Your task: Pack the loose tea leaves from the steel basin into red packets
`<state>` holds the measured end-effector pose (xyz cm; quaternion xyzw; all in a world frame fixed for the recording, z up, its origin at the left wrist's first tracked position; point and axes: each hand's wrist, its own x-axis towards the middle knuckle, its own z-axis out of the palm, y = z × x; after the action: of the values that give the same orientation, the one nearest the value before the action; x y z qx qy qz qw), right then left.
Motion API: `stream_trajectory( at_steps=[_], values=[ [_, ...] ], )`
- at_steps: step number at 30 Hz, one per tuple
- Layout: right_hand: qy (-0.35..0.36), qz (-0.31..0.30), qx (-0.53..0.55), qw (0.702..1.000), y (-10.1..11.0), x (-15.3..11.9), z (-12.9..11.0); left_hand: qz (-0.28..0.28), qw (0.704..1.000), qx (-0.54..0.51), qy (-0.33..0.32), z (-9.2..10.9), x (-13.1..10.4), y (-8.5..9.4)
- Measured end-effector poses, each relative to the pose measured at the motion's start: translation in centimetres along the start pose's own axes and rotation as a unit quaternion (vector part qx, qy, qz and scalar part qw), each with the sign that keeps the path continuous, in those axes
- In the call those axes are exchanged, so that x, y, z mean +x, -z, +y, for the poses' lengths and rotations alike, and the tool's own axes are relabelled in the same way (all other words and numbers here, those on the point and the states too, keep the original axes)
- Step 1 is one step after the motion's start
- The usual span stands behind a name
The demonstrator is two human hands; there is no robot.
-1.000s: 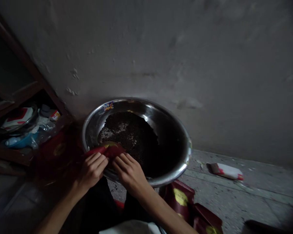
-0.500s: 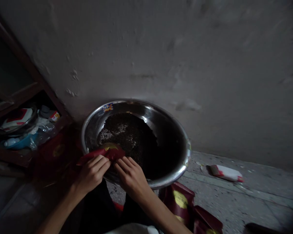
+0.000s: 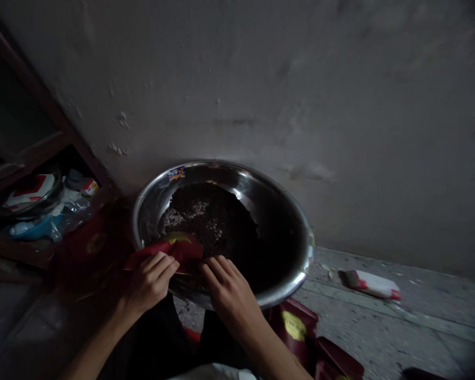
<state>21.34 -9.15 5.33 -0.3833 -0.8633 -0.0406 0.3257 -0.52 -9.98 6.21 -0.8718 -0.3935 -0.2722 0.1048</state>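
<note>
Over the near left rim of a large steel basin (image 3: 288,211), my left hand (image 3: 152,279) is closed on a dark red pouch (image 3: 186,252) with a yellow print. The pouch leans across the rim. My right hand (image 3: 229,290) is just right of the pouch, its fingers curled and bunched by the pouch's right end. Its thumb and fingertips are hidden, so I cannot tell whether it grips the pouch edge. Dark loose crumbly material (image 3: 221,216) covers much of the basin's bottom, with paler bare patches on the left.
Two more dark red pouches (image 3: 295,327) lie at the basin's lower right. A white and red packet (image 3: 374,285) lies on the speckled floor. The grey wall (image 3: 301,95) rises behind the basin. At left, a wooden cabinet (image 3: 43,148) holds a blue bowl (image 3: 35,229) and plastic bags.
My right hand has moved to the right, away from my left hand and toward the pouch's right end. My left hand and the pouch stay nearly in place.
</note>
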Motion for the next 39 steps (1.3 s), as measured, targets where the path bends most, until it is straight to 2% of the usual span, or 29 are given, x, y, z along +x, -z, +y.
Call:
stream_trajectory(
  at_steps=[6, 10, 15, 22, 29, 34, 39],
  values=[
    [0.02, 0.004, 0.036, 0.999, -1.0, 0.2, -0.2, -0.017, 0.998, -0.044, 0.031, 0.8, 0.6, 0.2],
    [0.018, 0.025, 0.061, 0.998, -0.8, 0.2, -0.1, 0.01, 0.997, -0.057, 0.042, 0.7, 0.6, -0.5],
    [0.001, 0.006, 0.041, 0.999, -0.2, -0.2, 0.7, 0.044, 0.997, -0.043, 0.039, 0.4, 1.1, -0.8],
    [0.007, 0.019, 0.072, 0.997, -0.4, -0.3, 0.7, -0.014, 0.994, -0.081, 0.067, 1.2, 1.6, -0.3],
    [-0.022, 0.019, 0.075, 0.997, -0.6, 0.5, 0.1, 0.013, 0.992, -0.104, 0.074, 1.4, 2.1, -1.0],
    [-0.006, 0.029, 0.074, 0.997, -0.7, 0.9, 0.1, 0.021, 0.996, -0.059, 0.057, 1.5, 2.0, -1.9],
    [-0.009, 0.019, 0.122, 0.992, -0.7, 1.2, 0.3, 0.002, 0.997, -0.04, 0.061, 1.4, 2.0, -1.2]
  ],
)
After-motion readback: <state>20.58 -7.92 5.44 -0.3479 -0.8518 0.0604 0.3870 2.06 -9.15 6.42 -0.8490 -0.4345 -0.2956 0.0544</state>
